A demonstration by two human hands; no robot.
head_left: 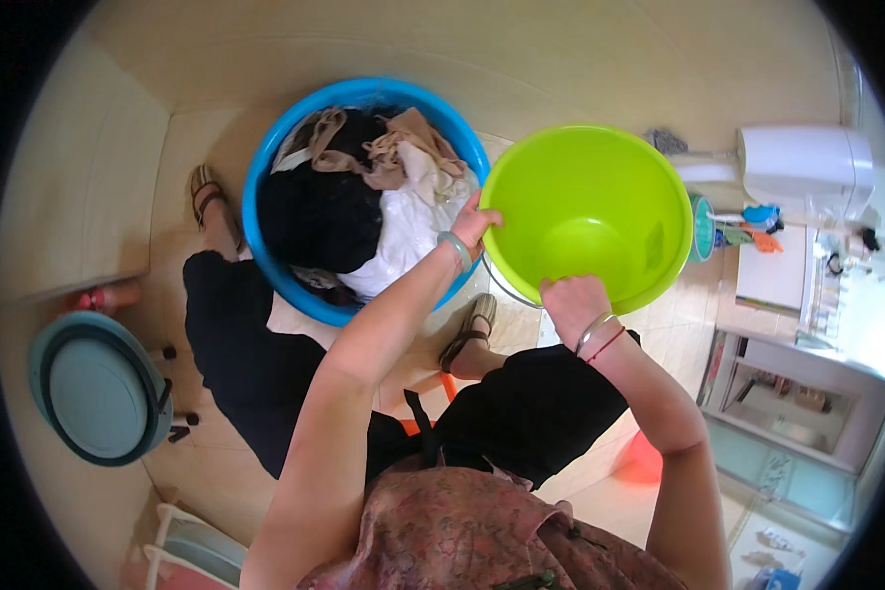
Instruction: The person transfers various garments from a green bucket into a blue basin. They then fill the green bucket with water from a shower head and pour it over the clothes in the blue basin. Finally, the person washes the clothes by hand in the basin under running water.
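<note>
A lime-green bucket is tipped toward me, and its bare inside shows. My left hand grips its rim on the left side, fingers curled over the edge. My right hand is closed on the near rim. A thin wire handle hangs below the rim between my hands. Just left of the bucket stands a big blue tub full of clothes. In it lie black cloth, white wet-looking cloth and beige cloth.
A grey-green folding basin leans at the left wall beside a pinkish-red bottle. A white-and-pink rack stands lower left. On the right are a toilet, a teal bin and a cabinet. Something orange stands behind my right leg.
</note>
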